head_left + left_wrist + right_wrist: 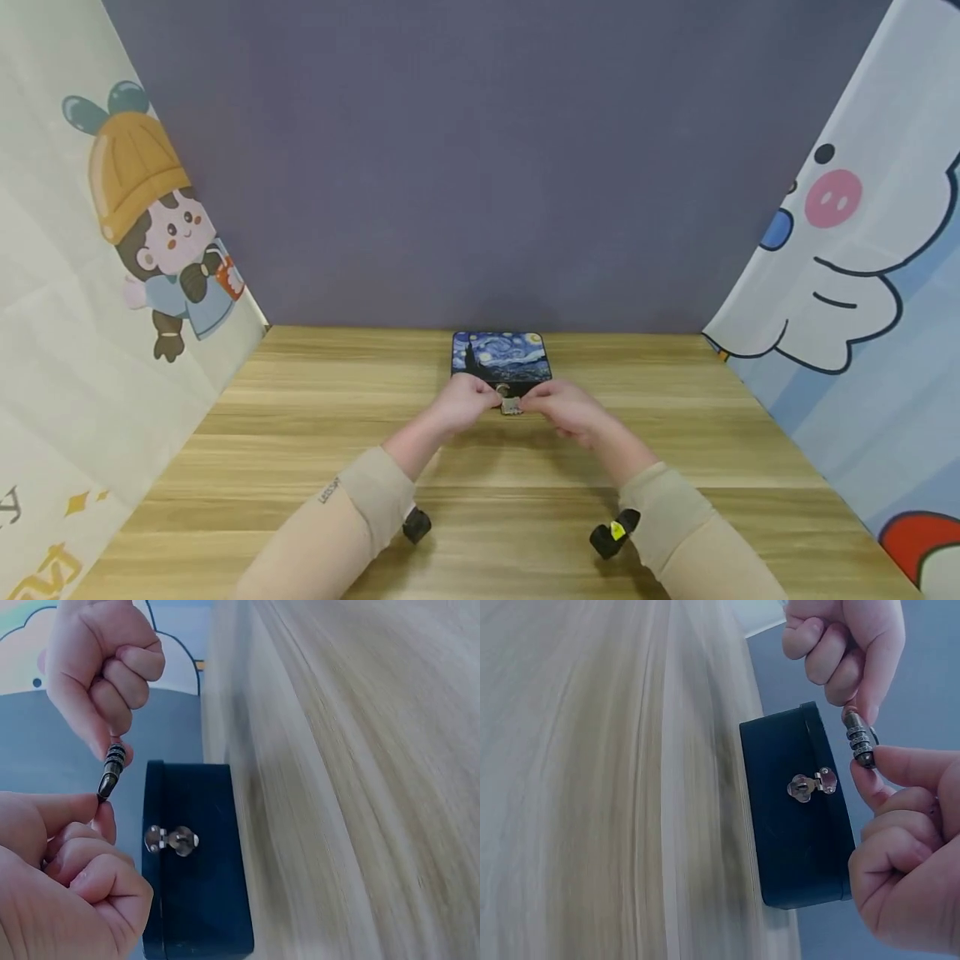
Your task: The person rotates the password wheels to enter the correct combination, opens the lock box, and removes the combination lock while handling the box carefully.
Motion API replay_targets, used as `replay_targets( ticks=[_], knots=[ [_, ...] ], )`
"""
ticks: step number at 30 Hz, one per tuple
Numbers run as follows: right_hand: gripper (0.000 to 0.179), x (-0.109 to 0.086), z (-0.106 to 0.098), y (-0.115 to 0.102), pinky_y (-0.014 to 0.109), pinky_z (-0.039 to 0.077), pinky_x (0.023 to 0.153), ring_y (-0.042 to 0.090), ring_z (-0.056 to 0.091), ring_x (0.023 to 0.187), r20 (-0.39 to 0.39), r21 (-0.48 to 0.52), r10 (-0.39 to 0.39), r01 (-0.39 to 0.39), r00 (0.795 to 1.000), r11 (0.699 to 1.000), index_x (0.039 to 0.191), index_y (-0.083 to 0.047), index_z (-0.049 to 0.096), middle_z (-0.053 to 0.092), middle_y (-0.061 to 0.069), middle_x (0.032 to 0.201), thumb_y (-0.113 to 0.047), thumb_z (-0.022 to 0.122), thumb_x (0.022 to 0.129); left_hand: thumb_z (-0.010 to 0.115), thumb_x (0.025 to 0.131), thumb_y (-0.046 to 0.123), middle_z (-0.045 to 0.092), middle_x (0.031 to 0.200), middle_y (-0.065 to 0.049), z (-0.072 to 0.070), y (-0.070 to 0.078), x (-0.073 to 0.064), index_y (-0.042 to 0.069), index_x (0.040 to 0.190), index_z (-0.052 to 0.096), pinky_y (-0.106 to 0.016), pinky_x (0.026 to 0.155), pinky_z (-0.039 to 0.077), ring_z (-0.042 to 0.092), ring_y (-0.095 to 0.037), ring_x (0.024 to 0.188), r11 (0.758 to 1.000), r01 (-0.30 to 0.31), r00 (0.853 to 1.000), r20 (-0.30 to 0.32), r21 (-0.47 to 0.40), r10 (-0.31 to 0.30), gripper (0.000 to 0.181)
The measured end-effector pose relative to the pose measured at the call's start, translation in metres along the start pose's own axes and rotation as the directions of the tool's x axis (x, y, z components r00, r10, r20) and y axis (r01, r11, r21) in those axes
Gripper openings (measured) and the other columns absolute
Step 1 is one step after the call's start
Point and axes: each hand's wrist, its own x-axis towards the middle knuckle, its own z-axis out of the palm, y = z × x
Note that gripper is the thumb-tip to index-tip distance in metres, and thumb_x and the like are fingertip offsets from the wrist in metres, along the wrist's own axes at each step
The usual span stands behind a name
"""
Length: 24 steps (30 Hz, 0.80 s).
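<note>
Both hands hold a small metal combination padlock (512, 407) between them, one at each end. My left hand (465, 400) pinches one end with thumb and forefinger, and my right hand (566, 408) pinches the other end the same way. Dial rings run round the padlock's body (859, 739) in the right wrist view. Just beyond the hands sits a dark tin box (501, 354) with a swirling blue night-sky picture on its lid. Its lid is down. A silver hasp (180, 841) is on the box's front, apart from the padlock.
The box rests on a wood-grain table (337, 400) near a grey back panel (480, 167). Cartoon-printed cloths hang at the left (60, 333) and right (862, 333). Black wrist camera mounts (615, 534) sit by both sleeves.
</note>
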Motion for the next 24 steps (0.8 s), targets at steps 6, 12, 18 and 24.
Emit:
replay_targets(
  ticks=[6, 12, 18, 24],
  knots=[
    [0.020, -0.012, -0.005, -0.001, 0.024, 0.026, 0.040, 0.007, 0.026, 0.040, -0.006, -0.071, -0.027, 0.026, 1.000, 0.997, 0.107, -0.002, 0.076, 0.064, 0.002, 0.081, -0.017, 0.069, 0.096, 0.063, 0.100, 0.015, 0.029, 0.050, 0.007, 0.005, 0.006, -0.008, 0.015, 0.055, 0.043, -0.024, 0.043, 0.021, 0.025, -0.008, 0.043, 0.999, -0.039, 0.996, 0.077, 0.033, 0.036, 0.049],
    [0.015, -0.020, -0.004, 0.005, 0.027, 0.032, 0.045, 0.010, 0.034, 0.047, -0.004, -0.162, -0.019, 0.018, 1.000, 0.987, 0.099, -0.008, 0.078, 0.068, 0.008, 0.111, -0.019, 0.069, 0.095, 0.065, 0.097, 0.011, 0.031, 0.050, 0.010, 0.014, 0.004, -0.013, 0.005, 0.059, 0.055, -0.021, 0.044, 0.022, 0.027, -0.006, 0.045, 0.996, -0.054, 0.995, 0.085, 0.064, 0.048, 0.040],
    [0.012, -0.024, -0.001, 0.013, 0.038, 0.049, 0.072, 0.022, 0.059, 0.083, 0.059, -0.243, -0.090, 0.102, 0.994, 0.965, 0.091, -0.005, 0.078, 0.072, 0.006, 0.103, -0.014, 0.071, 0.092, 0.066, 0.095, 0.008, 0.030, 0.047, 0.010, 0.020, -0.002, -0.018, 0.013, 0.051, 0.044, -0.020, 0.042, 0.020, 0.025, -0.005, 0.043, 0.994, -0.046, 0.993, 0.115, 0.101, 0.034, 0.049],
    [0.011, -0.027, 0.006, 0.020, 0.035, 0.049, 0.070, 0.019, 0.060, 0.081, 0.086, -0.253, -0.124, 0.142, 0.989, 0.957, 0.087, -0.003, 0.077, 0.071, 0.002, 0.089, -0.012, 0.073, 0.089, 0.065, 0.093, 0.005, 0.032, 0.049, 0.009, 0.026, -0.006, -0.025, 0.015, 0.052, 0.041, -0.019, 0.041, 0.022, 0.027, -0.005, 0.043, 0.995, -0.013, 0.991, 0.134, 0.098, 0.000, 0.049]
  ],
)
